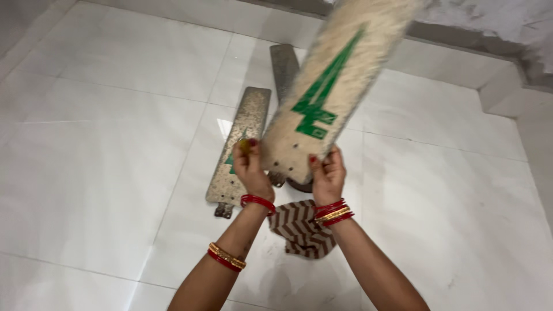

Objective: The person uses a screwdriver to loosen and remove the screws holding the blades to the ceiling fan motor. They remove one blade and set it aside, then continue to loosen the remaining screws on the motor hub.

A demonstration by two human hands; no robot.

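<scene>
Both my hands hold up a long cream fan blade (337, 86) with a green mark on it, tilted up and away to the upper right. My left hand (252, 167) grips its near left edge and my right hand (327, 173) grips its near right corner. Red and gold bangles circle both wrists. Below my hands a brown and white striped cloth (299, 229) lies crumpled on the white tiled floor (103, 161).
Two more dusty fan blades lie on the floor: one (239, 150) left of my hands, another (284, 69) farther back, partly hidden by the held blade. A raised tiled ledge (501, 86) and a grey wall run along the upper right.
</scene>
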